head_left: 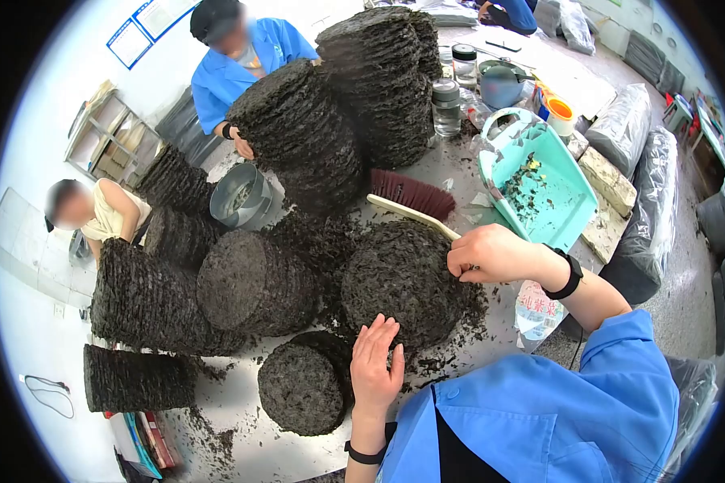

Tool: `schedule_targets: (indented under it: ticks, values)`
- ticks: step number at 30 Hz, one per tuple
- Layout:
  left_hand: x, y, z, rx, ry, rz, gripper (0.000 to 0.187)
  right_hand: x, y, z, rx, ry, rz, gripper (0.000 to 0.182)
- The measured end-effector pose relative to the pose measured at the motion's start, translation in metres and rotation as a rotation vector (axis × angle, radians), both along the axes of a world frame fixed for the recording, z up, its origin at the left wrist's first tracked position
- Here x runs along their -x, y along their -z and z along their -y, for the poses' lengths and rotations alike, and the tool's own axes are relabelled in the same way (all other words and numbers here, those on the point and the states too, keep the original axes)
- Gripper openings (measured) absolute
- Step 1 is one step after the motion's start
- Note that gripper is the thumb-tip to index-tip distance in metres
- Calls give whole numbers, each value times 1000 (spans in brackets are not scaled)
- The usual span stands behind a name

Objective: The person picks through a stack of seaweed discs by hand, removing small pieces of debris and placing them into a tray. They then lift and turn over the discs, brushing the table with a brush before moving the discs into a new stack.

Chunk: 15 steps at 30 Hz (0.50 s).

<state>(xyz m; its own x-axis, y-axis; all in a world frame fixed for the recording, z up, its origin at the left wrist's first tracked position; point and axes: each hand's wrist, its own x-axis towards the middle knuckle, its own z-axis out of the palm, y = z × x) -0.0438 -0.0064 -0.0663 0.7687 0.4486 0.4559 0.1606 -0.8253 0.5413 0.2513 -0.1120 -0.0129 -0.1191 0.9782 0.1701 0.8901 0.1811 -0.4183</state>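
Note:
Flat against the near side of a round stack of dried seaweed (399, 282) rests my left hand (376, 366), fingers stretched out and thumb apart. My right hand (491, 256) is at that stack's right edge with its fingers pinched together; what lies between them is too small to make out. Close by my right hand ends the pale handle of a brush (415, 193) with dark red bristles, which lies behind the stack. A shorter round seaweed stack (302, 388) stands to the left of my left hand. Loose dark flakes are scattered around both stacks.
More seaweed stacks (258, 282) fill the left and back of the table. A turquoise dustpan (568, 189) holding scraps is at the right, near glass jars (445, 109) and a printed bag (537, 310). Two other people work across the table, one beside a grey bucket (242, 197).

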Motion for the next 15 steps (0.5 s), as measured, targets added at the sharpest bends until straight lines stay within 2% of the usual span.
schedule_targets:
  ticks: [2,4,5,7,8,10,12,13,15]
  values:
    - [0,0,1,-1,-3,-1,29,-2,-2,-1,42,-27,-19,12]
    - [0,-2,1,2,-13,-8,28,-5,-5,0,107,-35,-198,9]
    - [0,-2,0,2,-12,-6,28,-8,-3,2,107,-34,-196,9]
    - [0,-1,0,7,-11,4,28,-22,8,15,-35,-7,-625,11]
    - [0,0,0,11,-9,6,28,-32,15,25,-32,-4,-624,11]
    - [0,-1,0,0,-5,3,28,-56,34,57,167,120,-1162,11]
    - [-1,-3,-1,-1,-4,1,28,-87,50,82,104,208,-1334,12]
    - [-1,-3,-1,-3,-3,-1,28,-88,52,87,0,523,-1035,16]
    - [-1,-2,-1,-13,3,-8,28,-72,45,93,-222,866,443,18]
